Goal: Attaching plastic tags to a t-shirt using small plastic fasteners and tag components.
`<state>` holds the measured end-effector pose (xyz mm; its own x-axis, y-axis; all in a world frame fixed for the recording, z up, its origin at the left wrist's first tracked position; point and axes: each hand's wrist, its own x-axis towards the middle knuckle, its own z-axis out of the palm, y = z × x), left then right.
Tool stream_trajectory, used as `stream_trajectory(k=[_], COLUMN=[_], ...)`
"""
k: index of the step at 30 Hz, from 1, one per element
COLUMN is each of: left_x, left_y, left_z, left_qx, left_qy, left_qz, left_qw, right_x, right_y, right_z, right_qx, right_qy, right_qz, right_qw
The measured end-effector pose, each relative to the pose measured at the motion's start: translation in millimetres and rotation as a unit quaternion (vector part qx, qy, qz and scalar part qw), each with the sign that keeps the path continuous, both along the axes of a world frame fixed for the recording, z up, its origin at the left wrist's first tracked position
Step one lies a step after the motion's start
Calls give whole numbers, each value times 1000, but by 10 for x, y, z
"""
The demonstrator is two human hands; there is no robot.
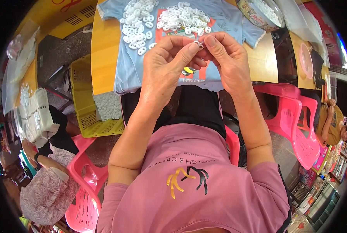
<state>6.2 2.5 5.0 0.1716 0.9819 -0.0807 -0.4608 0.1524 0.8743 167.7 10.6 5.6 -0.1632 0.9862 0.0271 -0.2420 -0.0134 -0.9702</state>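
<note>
Both grips pinching one small white ring, left hand, right hand, above table edge, ring piles beyond

Your left hand and right hand pinch one small white ring that looks like smooth, shiny plastic. Just beyond your hands, you see piles of white rings of the same glossy plastic. They lie on a light blue shirt made of soft, matt cloth. Under the shirt, the table has a smooth yellow-brown top that looks like wood with a slight shine. Left of the table, the yellow crate is hard plastic with a grid of holes. Right of the table, the pink chairs are glossy plastic. Your pink top is soft matt cloth.
</note>
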Motion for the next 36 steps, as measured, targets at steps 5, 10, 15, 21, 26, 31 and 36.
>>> stream_trajectory(k=[5, 10, 15, 21, 26, 31, 36], left_x=[-3, -14, -15, -1, 15, 39, 89], left_y=[-5, -7, -8, -4, -5, -50, -90], left_z=[15, 9, 25, 19, 10, -4, -92], left_qx=[1, 7, 9, 11, 19, 55, 69], left_qy=[-4, -2, 5, 12, 22, 75, 126], left_qz=[2, 4, -5, -6, -2, 29, 51], left_qw=[1000, 1000, 1000, 1000, 1000, 995, 988], right_x=[-2, -1, -2, 0, -13, -19, -74], right_y=[7, -1, -8, -19, -36, -55, -96], right_z=[12, 28, 26, 25, 57, 24, -118], right_qx=[8, 8, 6, 29, 73, 119, 109], right_qy=[-15, -21, -20, -41, -120, -162, -193], right_qz=[5, 5, -2, -7, -26, -39, -72], right_qw=[1000, 1000, 1000, 999, 990, 979, 972])
